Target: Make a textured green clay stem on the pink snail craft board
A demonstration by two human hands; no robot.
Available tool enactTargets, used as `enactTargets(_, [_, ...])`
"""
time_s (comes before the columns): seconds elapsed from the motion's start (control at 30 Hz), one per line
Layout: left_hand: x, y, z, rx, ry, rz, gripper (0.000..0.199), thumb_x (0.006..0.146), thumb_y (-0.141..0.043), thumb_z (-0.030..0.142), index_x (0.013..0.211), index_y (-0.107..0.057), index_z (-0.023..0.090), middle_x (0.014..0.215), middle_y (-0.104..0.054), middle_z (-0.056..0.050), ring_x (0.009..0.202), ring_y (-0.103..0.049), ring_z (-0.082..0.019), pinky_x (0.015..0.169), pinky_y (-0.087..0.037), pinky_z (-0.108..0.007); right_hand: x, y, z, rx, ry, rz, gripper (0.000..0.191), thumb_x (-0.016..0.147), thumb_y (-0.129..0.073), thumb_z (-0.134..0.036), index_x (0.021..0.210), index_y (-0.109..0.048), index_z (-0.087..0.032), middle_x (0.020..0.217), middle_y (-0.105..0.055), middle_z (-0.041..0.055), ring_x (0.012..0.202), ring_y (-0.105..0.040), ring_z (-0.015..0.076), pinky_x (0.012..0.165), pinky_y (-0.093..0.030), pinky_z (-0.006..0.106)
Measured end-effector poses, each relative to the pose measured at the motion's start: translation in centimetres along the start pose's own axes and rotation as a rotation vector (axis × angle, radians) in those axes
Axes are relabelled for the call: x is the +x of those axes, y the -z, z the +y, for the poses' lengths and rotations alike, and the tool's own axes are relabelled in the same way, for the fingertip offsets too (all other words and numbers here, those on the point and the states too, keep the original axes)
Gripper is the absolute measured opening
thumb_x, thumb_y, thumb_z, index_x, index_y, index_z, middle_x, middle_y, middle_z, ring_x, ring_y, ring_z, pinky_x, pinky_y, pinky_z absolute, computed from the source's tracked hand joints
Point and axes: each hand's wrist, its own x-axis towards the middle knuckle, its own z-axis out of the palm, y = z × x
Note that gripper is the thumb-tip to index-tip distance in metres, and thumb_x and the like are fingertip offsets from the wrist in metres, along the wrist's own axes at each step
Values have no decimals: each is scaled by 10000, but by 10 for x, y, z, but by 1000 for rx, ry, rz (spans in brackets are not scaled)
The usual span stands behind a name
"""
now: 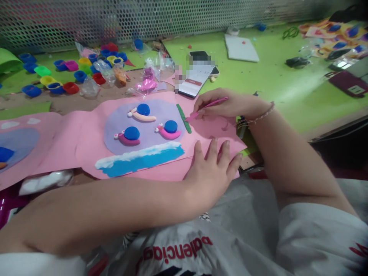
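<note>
My right hand [215, 103] pinches a thin pink tool [212, 103], its tip at a narrow green clay strip [183, 118] on the pink sheet [89, 130]. Flat on the sheet's near right part, with fingers spread, lies my left hand [211, 168]. A lilac oval [115, 124] left of the strip bears three clay snails with blue round shells: a peach one [145, 116], a magenta one [129, 141] and a pink one [169, 133]. Below them runs a blue and white clay band [140, 159].
Colourful caps [70, 87] and plastic bags [90, 88] lie at the back left. Behind the sheet are a lit phone [194, 80] and a white board [241, 48]. A maroon case [347, 82] sits far right. A perforated metal panel [115, 23] stands along the back.
</note>
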Motion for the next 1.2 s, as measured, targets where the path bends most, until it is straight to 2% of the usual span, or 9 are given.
enactTargets(0.43, [-1, -1, 1, 4, 11, 35, 671, 916, -437, 345, 1513, -187, 172, 1559, -240, -176, 1406, -255, -405, 1049, -330, -633, -4, 1, 4, -108, 42, -15, 115, 786, -603, -346, 814, -670, -256, 869, -689, 20, 808, -627, 195, 718, -486, 324])
enactTargets(0.9, [0, 0, 0, -5, -1, -2, 730, 895, -480, 390, 1517, -165, 175, 1572, -202, -174, 1420, -211, -417, 1056, -315, -644, -2, 1, 4, -52, 9, -10, 155, 779, -642, -417, 793, -670, -265, 877, -692, 14, 833, -615, 188, 732, -493, 309])
enactTargets(1.2, [0, -1, 0, 4, 11, 23, 669, 916, -433, 354, 1514, -188, 179, 1567, -224, -168, 1416, -235, -403, 1056, -323, -636, -3, 1, 5, -48, 31, -36, 141, 782, -639, -395, 821, -677, -265, 888, -695, 4, 846, -622, 186, 751, -490, 308])
